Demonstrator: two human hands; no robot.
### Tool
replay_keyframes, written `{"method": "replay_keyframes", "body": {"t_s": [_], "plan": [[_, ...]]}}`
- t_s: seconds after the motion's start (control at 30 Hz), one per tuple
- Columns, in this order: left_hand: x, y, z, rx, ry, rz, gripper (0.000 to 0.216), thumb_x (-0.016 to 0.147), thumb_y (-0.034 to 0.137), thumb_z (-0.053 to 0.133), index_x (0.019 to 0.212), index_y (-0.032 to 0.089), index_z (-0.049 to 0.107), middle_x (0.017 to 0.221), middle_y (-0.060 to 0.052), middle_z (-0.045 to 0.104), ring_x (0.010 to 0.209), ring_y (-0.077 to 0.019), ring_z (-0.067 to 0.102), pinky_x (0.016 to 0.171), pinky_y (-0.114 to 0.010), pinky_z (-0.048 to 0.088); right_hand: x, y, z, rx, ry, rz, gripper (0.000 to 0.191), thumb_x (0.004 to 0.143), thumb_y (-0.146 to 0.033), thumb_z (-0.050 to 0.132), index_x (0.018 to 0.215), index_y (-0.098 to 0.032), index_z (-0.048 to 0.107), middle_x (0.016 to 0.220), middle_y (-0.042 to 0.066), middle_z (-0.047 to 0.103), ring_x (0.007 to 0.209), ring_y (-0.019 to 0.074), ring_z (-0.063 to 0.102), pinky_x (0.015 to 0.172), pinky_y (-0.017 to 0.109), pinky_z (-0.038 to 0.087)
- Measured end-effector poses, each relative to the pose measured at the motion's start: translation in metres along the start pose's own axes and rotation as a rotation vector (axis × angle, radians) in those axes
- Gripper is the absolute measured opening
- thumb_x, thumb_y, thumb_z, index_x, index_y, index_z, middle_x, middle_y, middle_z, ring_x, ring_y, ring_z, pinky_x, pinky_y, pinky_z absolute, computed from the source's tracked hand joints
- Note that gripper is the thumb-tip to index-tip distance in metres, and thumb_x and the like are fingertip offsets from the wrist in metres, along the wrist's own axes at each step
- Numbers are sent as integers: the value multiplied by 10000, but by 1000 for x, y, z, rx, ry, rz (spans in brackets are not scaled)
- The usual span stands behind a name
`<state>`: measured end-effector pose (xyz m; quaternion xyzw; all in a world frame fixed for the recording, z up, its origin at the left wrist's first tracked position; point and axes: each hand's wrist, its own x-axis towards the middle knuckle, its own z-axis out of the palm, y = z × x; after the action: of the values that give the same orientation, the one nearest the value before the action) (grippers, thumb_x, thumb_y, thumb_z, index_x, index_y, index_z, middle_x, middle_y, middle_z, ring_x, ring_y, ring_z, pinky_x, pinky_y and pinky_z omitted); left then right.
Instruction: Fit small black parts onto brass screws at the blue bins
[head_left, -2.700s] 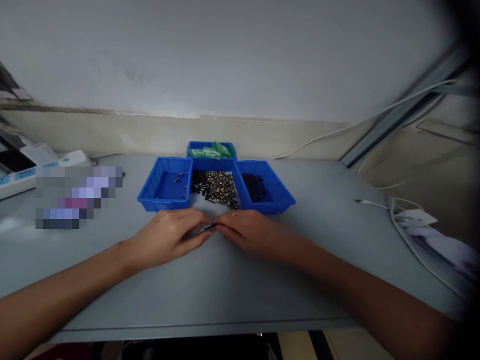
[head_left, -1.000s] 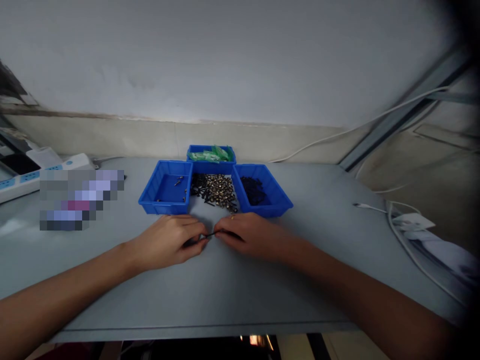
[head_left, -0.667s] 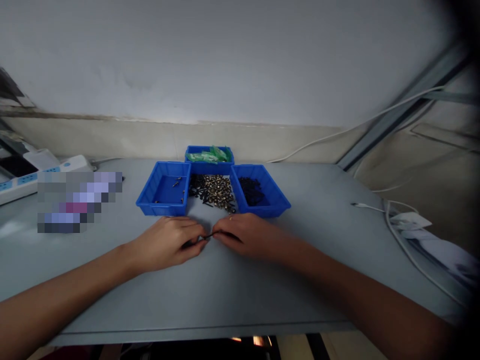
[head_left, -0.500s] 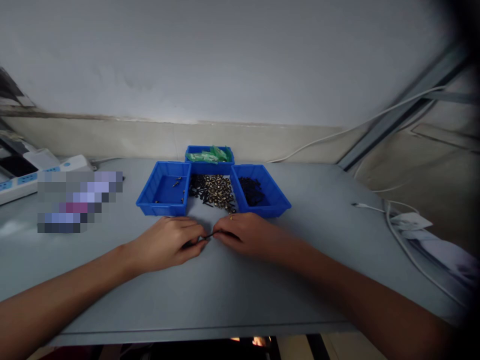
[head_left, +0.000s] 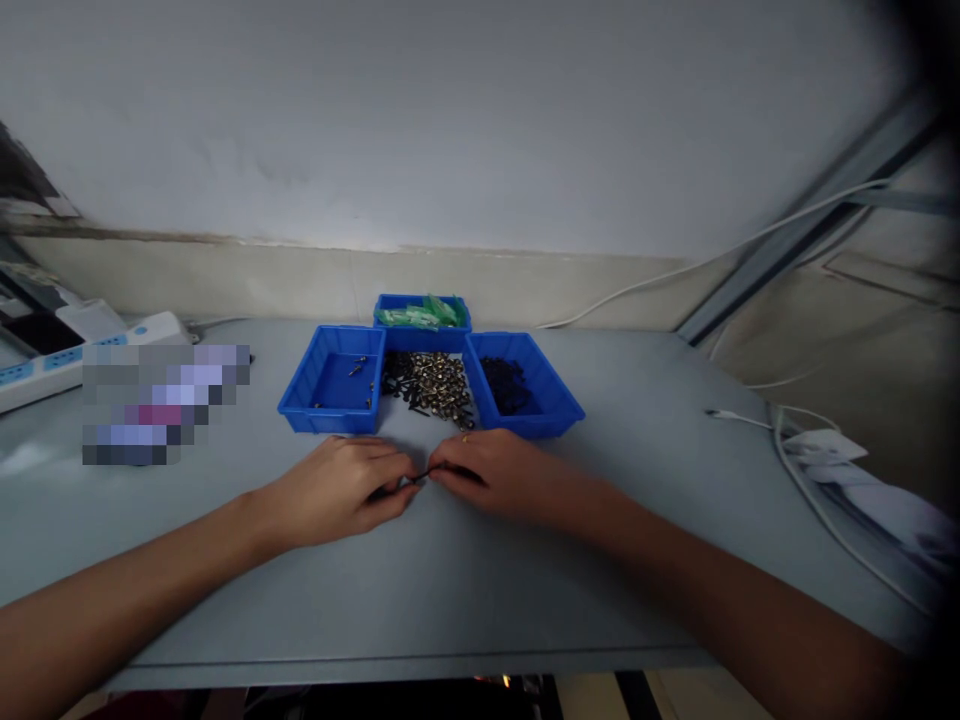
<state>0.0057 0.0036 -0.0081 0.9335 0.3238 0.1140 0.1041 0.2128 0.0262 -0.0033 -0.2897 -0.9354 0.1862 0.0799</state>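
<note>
Between my two hands runs a thin dark piece (head_left: 421, 476), pinched at both ends; it is too small to name surely. My left hand (head_left: 352, 485) grips its left end between thumb and finger. On the other end, the fingertips of my right hand (head_left: 487, 470) are closed. Just beyond them lies a heap of brass-coloured and black small parts (head_left: 439, 385), which look like screws. A left blue bin (head_left: 330, 420) holds a few metal pieces. Many black small parts (head_left: 506, 385) fill part of the right blue bin (head_left: 559, 405).
At the back, a smaller blue bin (head_left: 422, 300) contains green plastic packets (head_left: 431, 313). A white power strip (head_left: 112, 350) and a blurred-out object (head_left: 165, 405) lie on the left. White cables (head_left: 795, 480) run along the right of the grey table (head_left: 450, 600).
The view has shifted very slightly. Both hands keep their pinch on the thin dark piece, with their fingertips in nearly the same place.
</note>
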Motion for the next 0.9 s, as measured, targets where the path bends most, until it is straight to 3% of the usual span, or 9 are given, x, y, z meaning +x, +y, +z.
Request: {"method": "replay_keyframes", "body": {"t_s": [0.9], "plan": [[-1, -1, 1, 0, 8, 21, 124, 850, 224, 411, 824, 166, 517, 721, -2, 542, 648, -122, 514, 583, -244, 374, 0, -1, 0, 18, 31, -9, 146, 847, -225, 424, 893, -192, 559, 827, 19, 618, 749, 125, 562, 666, 234, 387]]}}
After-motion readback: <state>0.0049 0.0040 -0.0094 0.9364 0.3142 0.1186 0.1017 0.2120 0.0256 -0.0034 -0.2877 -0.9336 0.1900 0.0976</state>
